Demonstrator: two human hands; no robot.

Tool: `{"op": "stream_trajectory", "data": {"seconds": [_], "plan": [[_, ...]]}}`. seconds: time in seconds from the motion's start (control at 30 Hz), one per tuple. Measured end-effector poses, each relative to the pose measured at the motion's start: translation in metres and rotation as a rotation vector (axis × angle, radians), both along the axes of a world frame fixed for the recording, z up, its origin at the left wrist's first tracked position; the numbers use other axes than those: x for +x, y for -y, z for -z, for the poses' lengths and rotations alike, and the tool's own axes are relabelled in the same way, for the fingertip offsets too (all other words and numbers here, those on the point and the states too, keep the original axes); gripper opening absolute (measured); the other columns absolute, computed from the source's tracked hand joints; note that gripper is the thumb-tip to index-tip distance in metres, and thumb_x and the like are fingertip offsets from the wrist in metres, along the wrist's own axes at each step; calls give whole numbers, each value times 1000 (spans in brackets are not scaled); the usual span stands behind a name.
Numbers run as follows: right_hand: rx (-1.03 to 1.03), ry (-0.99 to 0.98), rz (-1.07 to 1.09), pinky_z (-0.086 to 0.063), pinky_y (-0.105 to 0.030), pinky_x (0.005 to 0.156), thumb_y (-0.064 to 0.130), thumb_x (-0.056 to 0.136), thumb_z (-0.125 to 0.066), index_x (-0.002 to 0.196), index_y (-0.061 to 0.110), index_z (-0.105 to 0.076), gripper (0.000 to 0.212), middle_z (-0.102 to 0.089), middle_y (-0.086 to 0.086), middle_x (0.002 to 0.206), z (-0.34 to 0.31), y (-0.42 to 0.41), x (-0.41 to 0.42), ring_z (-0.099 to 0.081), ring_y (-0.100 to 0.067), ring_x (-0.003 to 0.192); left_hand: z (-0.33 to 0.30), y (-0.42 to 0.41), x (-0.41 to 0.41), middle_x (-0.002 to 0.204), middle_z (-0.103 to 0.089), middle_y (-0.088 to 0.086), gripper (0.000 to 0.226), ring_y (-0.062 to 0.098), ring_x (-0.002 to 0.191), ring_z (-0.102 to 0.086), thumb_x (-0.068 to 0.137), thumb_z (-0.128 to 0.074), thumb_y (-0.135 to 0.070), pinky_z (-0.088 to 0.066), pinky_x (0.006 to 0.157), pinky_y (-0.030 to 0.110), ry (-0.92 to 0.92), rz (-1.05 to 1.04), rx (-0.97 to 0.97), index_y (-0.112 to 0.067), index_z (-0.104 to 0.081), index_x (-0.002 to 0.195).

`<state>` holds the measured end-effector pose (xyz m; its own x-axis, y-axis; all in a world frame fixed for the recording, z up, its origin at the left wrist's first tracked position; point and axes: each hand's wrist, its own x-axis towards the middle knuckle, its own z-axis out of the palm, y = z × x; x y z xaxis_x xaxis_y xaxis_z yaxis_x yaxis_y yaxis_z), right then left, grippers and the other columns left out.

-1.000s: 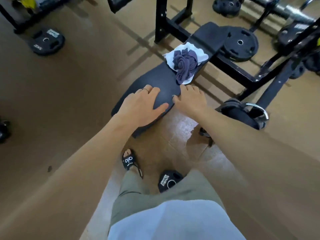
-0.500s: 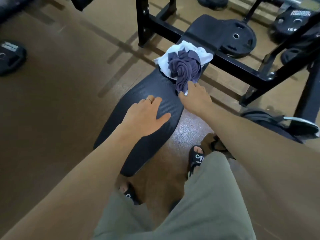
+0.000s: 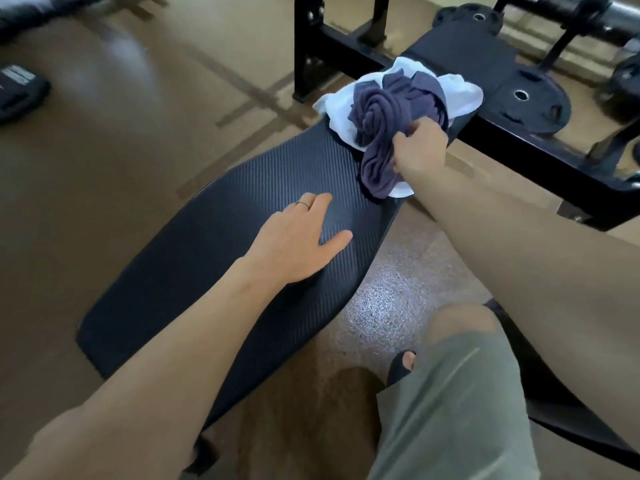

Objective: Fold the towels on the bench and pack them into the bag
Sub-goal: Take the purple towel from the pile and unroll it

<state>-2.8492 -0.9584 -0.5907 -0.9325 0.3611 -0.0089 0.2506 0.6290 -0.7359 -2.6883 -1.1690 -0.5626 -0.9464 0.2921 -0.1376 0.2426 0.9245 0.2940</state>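
Since the earlier frame, the right hand (image 3: 420, 152) is moved onto the purple towel (image 3: 381, 133), now gripped; the left hand (image 3: 298, 240) rests flat, relaxed, on the table (image 3: 207, 271). Next, lifting and spreading is needed.

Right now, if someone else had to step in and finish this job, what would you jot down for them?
Left hand: flat and open, resting on the bench pad.
Right hand: gripping the crumpled purple towel.
The purple towel lies bunched on top of the white towel, both at the far end of the pad.
Done: nothing folded, nothing packed.
Left: lift the purple towel, fold it, fold the white one, pack both. The bag is not clearly in view, so find it first.
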Motion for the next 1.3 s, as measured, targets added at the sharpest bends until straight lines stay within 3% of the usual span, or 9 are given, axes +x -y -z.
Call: {"op": "stream_trajectory", "data": {"seconds": [0.13,0.2,0.27,0.37,0.67,0.83,0.97,1.03,1.3], "plan": [[-163,37,19,-61,-56,73,26,83,-54,102,12,-49,24,-65,-21,103,9,-7,-4,-67,-35,80,-5,3,17,155,-40,6,77,27,134,-49,100,-42,-62,-45,105,45,22,-38,16,-15,-26,158],[-241,68,-4,-62,-45,61,31,83,-61,122,14,-40,48,-62,-19,104,-5,-3,6,-61,-29,69,-10,4,26,155,-40,6,77,27,133,-49,100,-42,-62,-46,104,45,19,-50,20,-15,-26,158],[-207,112,-103,-56,-34,48,22,87,-64,112,12,-51,30,-61,-14,87,-13,5,17,-61,-28,58,-14,5,32,155,-40,6,76,27,133,-50,100,-42,-62,-46,104,46,-20,-76,36,-15,-27,158],[51,77,-219,-58,-43,66,12,80,-58,67,16,-46,18,-52,-6,67,-10,24,32,-67,-34,73,-17,8,47,154,-41,6,76,27,132,-50,100,-42,-61,-46,104,46,-27,-97,33,-15,-27,158],[9,-275,-569,-43,-33,71,17,88,-56,84,11,-57,7,-61,1,78,-50,84,145,-55,-17,76,-22,37,96,159,-32,10,89,32,135,-48,95,-63,-49,-48,105,48,-141,-200,167,-19,-13,161],[-17,-261,-879,-40,-26,67,14,79,-57,85,15,-64,10,-63,6,75,-73,92,211,-55,-9,72,-30,56,121,169,-9,5,99,32,153,-14,88,-73,-35,-21,122,45,-160,-132,274,-36,-7,161],[3,-240,-992,-41,-19,73,5,81,-57,94,13,-71,20,-64,5,84,-77,94,245,-58,-8,80,-32,62,140,119,-60,-4,43,20,113,-53,85,-70,-30,-46,92,42,-183,-77,394,-23,-52,123],[12,-249,-1012,-37,-12,74,5,83,-58,98,18,-73,25,-58,7,86,-76,94,257,-55,-3,79,-33,62,151,87,-59,-8,19,14,82,-55,88,-69,-25,-43,70,36,-179,-121,434,-21,-52,96],[49,-228,-857,-45,-28,79,2,85,-51,95,19,-66,24,-66,1,92,-79,79,285,-57,-13,83,-49,67,181,72,-61,-6,25,17,69,-58,87,-59,-46,-50,62,43,-240,-171,325,-25,-46,83]]}}
